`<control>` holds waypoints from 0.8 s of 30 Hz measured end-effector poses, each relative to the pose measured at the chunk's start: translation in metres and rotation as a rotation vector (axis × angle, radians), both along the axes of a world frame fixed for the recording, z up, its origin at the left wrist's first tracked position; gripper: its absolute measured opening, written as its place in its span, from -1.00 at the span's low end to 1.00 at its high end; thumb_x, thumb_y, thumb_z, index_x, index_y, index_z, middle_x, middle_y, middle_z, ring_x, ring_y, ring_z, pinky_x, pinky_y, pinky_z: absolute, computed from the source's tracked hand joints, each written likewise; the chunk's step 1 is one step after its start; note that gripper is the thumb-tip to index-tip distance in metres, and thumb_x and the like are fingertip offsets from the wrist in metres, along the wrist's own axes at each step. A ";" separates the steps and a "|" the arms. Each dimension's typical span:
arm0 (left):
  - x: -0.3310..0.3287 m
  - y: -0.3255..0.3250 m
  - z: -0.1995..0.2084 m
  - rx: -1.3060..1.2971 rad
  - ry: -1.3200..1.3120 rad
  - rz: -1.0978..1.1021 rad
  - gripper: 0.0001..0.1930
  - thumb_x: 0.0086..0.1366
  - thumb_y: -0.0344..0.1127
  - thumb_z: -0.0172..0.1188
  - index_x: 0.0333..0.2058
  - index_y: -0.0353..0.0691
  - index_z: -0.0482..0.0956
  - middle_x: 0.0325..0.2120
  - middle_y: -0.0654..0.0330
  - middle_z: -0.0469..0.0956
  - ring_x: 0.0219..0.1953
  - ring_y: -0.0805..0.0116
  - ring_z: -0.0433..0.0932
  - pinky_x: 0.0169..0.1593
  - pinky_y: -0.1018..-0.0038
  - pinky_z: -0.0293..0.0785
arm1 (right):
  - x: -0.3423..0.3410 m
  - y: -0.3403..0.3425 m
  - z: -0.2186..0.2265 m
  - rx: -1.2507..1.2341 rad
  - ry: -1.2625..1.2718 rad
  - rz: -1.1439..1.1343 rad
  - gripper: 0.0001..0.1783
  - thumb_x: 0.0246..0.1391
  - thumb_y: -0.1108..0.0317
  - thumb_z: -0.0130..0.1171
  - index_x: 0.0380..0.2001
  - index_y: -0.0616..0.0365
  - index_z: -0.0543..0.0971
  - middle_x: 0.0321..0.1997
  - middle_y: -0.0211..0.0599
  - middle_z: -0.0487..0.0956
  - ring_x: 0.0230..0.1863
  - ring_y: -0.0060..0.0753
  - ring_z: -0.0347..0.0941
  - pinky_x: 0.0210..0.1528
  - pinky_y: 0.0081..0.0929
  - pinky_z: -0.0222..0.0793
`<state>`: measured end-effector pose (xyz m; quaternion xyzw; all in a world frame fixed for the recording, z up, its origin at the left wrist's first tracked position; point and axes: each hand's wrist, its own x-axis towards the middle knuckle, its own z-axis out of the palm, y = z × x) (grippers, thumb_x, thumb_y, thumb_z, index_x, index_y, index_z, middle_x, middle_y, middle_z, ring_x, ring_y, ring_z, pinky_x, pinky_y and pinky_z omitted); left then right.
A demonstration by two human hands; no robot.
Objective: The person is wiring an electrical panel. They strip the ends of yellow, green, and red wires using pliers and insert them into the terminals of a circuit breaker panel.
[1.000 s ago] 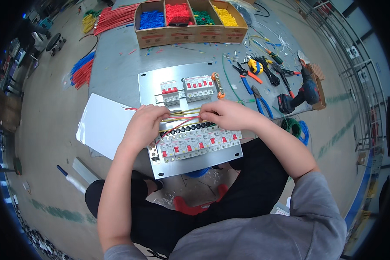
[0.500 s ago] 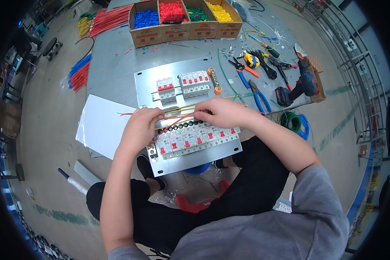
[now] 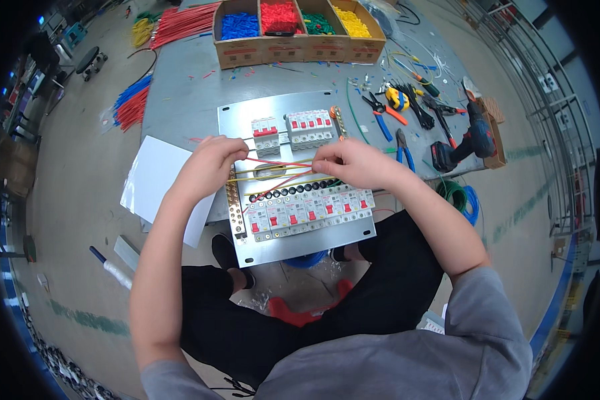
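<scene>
A metal mounting plate lies in front of me, its near part over the table's edge. Between my hands runs a red wire. My left hand pinches its left end above the plate's left side. My right hand is closed round the wire's other part, along with some yellow wires; its fingertips are partly hidden. Beneath lie a row of circuit breakers and a brass terminal bar. Farther up the plate sit a smaller breaker and a breaker block.
A divided cardboard box of coloured sleeves stands at the back. To the right lie pliers, wire strippers, a tape measure and a cordless drill. White paper overhangs the table edge at left.
My left hand has moved up and left, drawing the red wire out straighter. The wires have spread apart, showing more of the left terminal bar. My right hand keeps its hold.
</scene>
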<state>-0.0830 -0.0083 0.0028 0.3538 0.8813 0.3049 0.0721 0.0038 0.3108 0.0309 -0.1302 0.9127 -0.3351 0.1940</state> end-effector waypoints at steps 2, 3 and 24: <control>-0.011 0.000 -0.005 0.013 -0.005 -0.030 -0.87 0.48 -0.40 0.14 -0.16 -0.23 0.68 -0.29 0.10 0.66 -0.09 0.06 0.52 0.11 0.27 0.39 | -0.001 -0.004 -0.002 -0.003 0.001 0.009 -0.66 0.44 0.10 0.17 -0.09 0.16 0.70 -0.38 -0.17 0.68 -0.36 -0.23 0.58 -0.25 -0.24 0.46; -0.013 0.003 -0.007 -0.012 -0.005 -0.050 -0.86 0.48 -0.40 0.14 -0.16 -0.24 0.68 -0.28 0.09 0.67 -0.09 0.05 0.53 0.12 0.26 0.40 | 0.000 -0.004 -0.005 0.002 -0.014 0.005 -0.65 0.44 0.10 0.17 -0.09 0.17 0.70 -0.39 -0.17 0.67 -0.37 -0.23 0.57 -0.26 -0.24 0.46; 0.071 -0.009 -0.043 0.011 -0.525 0.442 -0.76 0.62 -0.21 0.01 -0.13 -0.24 0.55 -0.42 -0.15 0.62 -0.34 -0.18 0.60 -0.19 0.10 0.50 | -0.035 -0.041 -0.061 0.156 0.184 -0.040 -0.76 0.38 0.20 0.15 -0.13 0.06 0.73 -0.24 -0.11 0.73 -0.12 0.06 0.66 -0.08 -0.02 0.56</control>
